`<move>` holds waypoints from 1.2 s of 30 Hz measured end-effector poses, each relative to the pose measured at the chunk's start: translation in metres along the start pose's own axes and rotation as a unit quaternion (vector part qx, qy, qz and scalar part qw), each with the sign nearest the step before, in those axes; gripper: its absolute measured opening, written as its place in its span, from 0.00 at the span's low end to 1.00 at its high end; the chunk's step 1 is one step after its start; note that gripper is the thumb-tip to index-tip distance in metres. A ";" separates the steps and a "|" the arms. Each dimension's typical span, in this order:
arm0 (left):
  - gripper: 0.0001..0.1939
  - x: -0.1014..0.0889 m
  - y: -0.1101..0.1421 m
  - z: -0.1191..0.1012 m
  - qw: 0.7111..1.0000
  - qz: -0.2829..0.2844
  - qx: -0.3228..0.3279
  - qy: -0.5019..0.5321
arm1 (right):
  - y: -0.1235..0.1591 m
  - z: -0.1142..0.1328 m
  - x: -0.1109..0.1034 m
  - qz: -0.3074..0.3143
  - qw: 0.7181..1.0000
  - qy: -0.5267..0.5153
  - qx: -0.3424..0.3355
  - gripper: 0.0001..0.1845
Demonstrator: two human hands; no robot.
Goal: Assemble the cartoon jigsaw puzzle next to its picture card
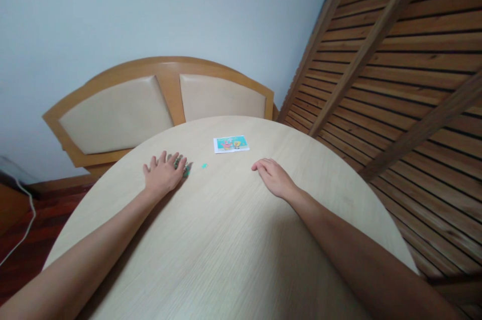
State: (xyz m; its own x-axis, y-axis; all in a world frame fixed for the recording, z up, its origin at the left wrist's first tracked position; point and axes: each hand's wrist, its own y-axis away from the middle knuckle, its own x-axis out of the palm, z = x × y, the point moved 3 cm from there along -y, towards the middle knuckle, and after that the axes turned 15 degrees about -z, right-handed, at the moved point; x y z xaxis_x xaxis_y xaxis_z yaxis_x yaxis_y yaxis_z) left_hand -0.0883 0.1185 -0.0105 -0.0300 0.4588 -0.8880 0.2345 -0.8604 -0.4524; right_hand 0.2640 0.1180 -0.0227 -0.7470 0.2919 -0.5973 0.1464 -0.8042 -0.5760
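Note:
My left hand [163,172] lies palm down on the left part of the table with its fingers spread. Under its thumb-side fingers is a small heap of green and dark pieces [186,172], mostly covered. Just right of it lies a single small turquoise piece [204,165], shaped like a jigsaw puzzle piece. Beyond that rests a flat card or booklet [231,144] with a turquoise cartoon picture and a white border. To the right, my right hand [274,177] rests on its side, fingers curled together; what lies inside them, if anything, is hidden.
The round pale wooden table [226,239] fills the lower view. Behind it stands a wooden bench back with cream pads [120,114] against a pale wall. A slatted wooden panel [391,59] leans at the right. A white cable [30,214] hangs at the far left.

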 end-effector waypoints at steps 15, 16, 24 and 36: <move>0.33 0.013 -0.007 -0.011 0.998 0.001 0.044 0.054 | -0.001 -0.002 0.004 -0.003 1.000 0.002 0.012 0.17; 0.31 0.014 -0.009 -0.016 0.997 0.002 0.046 0.057 | -0.001 -0.002 0.003 -0.003 1.000 0.001 0.012 0.17; 0.41 0.006 0.009 -0.061 0.997 -0.028 0.062 0.037 | -0.002 0.000 0.001 0.000 1.000 0.004 0.006 0.17; 0.25 -0.005 0.013 -0.060 0.984 -0.095 0.118 0.099 | 0.007 0.020 0.000 0.042 0.994 0.080 -0.069 0.17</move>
State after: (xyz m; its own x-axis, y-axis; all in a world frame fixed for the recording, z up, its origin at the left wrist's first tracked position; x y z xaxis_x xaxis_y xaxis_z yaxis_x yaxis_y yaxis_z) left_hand -0.0269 0.1189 -0.0073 0.1436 0.6297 -0.7635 0.0100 -0.7724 -0.6351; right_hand 0.2521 0.1025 -0.0159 -0.6174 0.3149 -0.7209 0.2989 -0.7538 -0.5852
